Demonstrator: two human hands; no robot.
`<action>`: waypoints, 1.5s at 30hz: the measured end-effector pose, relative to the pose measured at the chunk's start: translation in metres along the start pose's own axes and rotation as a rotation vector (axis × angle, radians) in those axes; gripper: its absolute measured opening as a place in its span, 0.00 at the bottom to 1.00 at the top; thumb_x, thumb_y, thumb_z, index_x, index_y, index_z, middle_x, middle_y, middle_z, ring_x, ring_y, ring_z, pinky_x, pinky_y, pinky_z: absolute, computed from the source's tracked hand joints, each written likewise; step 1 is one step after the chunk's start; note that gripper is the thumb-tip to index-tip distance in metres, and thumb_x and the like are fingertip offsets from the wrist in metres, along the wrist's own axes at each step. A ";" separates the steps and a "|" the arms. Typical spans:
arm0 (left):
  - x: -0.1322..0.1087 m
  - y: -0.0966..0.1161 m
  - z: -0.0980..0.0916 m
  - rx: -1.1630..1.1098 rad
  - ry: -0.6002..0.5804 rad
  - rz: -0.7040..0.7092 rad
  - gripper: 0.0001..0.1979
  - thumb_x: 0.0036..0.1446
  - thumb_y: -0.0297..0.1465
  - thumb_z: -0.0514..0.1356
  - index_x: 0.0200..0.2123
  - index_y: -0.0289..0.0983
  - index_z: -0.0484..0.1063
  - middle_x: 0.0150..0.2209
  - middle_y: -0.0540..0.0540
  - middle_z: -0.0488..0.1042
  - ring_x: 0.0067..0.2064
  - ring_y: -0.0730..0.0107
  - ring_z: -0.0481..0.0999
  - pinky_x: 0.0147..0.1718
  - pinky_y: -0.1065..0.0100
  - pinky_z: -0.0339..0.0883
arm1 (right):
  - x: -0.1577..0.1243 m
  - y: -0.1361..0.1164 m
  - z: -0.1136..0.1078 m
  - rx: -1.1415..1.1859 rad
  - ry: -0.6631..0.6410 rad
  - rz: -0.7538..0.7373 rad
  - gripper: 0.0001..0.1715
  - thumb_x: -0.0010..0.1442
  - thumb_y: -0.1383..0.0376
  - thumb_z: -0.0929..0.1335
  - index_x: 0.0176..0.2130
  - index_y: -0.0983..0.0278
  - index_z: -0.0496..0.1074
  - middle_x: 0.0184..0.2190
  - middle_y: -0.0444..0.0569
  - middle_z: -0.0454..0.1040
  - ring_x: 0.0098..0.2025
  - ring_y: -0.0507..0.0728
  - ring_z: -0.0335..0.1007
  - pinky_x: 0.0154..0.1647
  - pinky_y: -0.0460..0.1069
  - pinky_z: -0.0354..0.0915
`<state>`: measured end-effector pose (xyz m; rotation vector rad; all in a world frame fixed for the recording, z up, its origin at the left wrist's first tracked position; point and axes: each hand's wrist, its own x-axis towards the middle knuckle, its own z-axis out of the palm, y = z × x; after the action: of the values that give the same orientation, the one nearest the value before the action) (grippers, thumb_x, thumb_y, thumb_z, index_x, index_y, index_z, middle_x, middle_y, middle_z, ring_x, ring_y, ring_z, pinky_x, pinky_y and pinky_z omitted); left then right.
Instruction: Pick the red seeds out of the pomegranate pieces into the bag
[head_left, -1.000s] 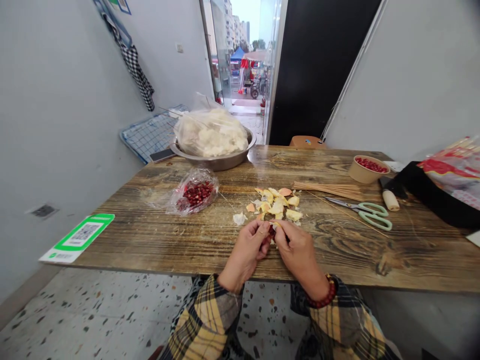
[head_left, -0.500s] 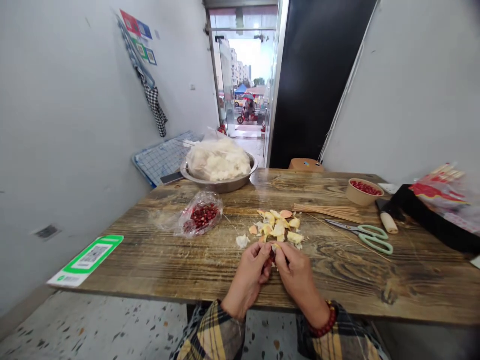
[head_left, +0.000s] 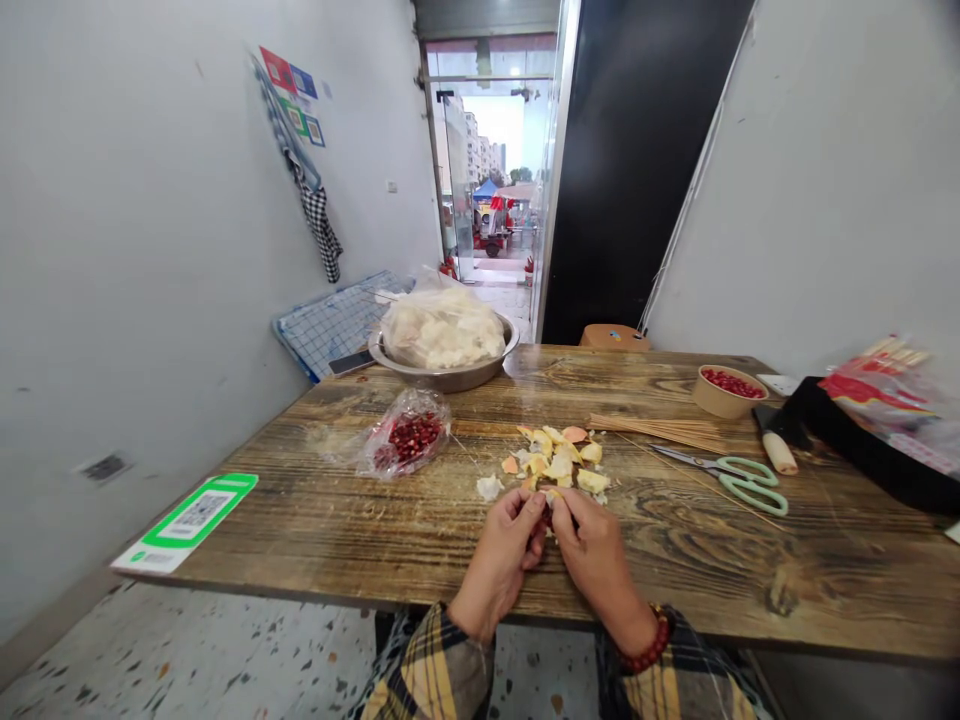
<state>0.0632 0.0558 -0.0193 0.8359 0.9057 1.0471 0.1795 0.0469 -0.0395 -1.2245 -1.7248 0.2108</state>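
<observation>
My left hand (head_left: 504, 552) and my right hand (head_left: 594, 556) meet at the near edge of the wooden table (head_left: 337, 520). Both are closed around a small piece of pomegranate (head_left: 547, 512) with dark red seeds and pale rind, pinched between the fingertips. Just beyond them lies a heap of yellow and orange peel scraps (head_left: 556, 458). A clear plastic bag of red seeds (head_left: 409, 437) lies to the left of the heap.
A metal basin with a white bagged mass (head_left: 444, 335) stands at the far side. Skewers (head_left: 652, 427), green-handled scissors (head_left: 731, 477), a paper cup of seeds (head_left: 723, 389), a knife and a black bag sit on the right. A green QR card (head_left: 187, 520) lies at the left corner.
The camera has tilted upward, so the table and hands sit lower in the picture. My hands stay together on the same fruit piece, with only slight finger shifts.
</observation>
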 end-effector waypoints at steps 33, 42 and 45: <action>0.001 -0.005 0.001 0.053 -0.037 0.014 0.17 0.48 0.41 0.63 0.27 0.37 0.60 0.18 0.57 0.60 0.15 0.84 0.55 0.12 0.80 0.42 | 0.001 -0.004 -0.016 0.098 -0.065 0.140 0.18 0.64 0.63 0.57 0.35 0.66 0.73 0.29 0.48 0.74 0.31 0.55 0.68 0.34 0.47 0.62; 0.000 -0.004 0.002 0.006 -0.022 -0.027 0.11 0.50 0.36 0.59 0.28 0.37 0.60 0.19 0.56 0.60 0.15 0.84 0.56 0.12 0.80 0.40 | 0.001 -0.004 -0.014 0.040 -0.041 0.134 0.18 0.64 0.63 0.58 0.25 0.64 0.65 0.20 0.42 0.63 0.23 0.52 0.58 0.26 0.46 0.53; 0.001 -0.001 0.001 -0.070 -0.041 -0.053 0.08 0.52 0.35 0.56 0.29 0.37 0.60 0.21 0.54 0.61 0.15 0.84 0.58 0.12 0.80 0.38 | 0.003 -0.004 -0.014 0.067 -0.046 0.160 0.18 0.64 0.63 0.58 0.25 0.64 0.65 0.20 0.42 0.62 0.23 0.51 0.58 0.27 0.46 0.53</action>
<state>0.0644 0.0561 -0.0202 0.7683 0.8480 1.0065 0.1883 0.0419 -0.0282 -1.3178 -1.6461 0.3920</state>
